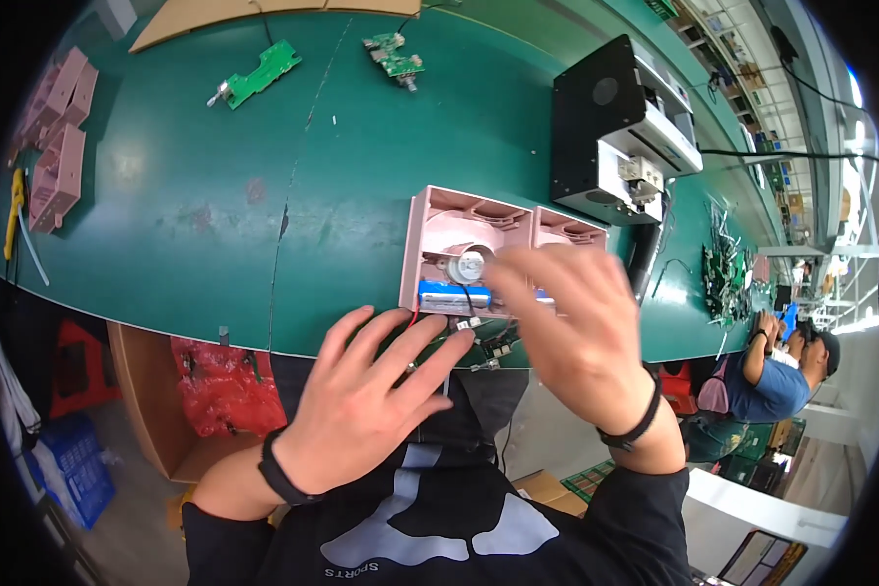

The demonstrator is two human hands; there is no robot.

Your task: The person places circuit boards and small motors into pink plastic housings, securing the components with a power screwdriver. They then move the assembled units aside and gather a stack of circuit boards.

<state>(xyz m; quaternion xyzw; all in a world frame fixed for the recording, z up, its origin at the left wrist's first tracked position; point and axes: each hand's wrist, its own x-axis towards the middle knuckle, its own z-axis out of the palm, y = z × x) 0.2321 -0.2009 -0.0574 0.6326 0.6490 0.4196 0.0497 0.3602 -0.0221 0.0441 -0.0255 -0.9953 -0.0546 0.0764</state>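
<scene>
A pink plastic housing (409, 249) with two open compartments lies near the table's front edge. Inside its left compartment sit a round white part (467, 268) and a blue cylindrical battery (447, 295), with thin wires about them. My left hand (356, 425) is spread at the front edge of the housing, its fingertips by a small white connector (467, 323). Over the right part of the housing, my right hand (586, 337) bends its fingers downward, slightly blurred; its fingertips and anything in them are not clear. A small circuit board (498, 349) shows between the hands.
Two green circuit boards (266, 74) (396, 62) lie at the back. More pink housings (57, 179) and yellow-handled pliers (15, 210) are at far left. A black and white machine (596, 127) stands back right. Farther right, a person (776, 376) works beside piled boards (728, 269).
</scene>
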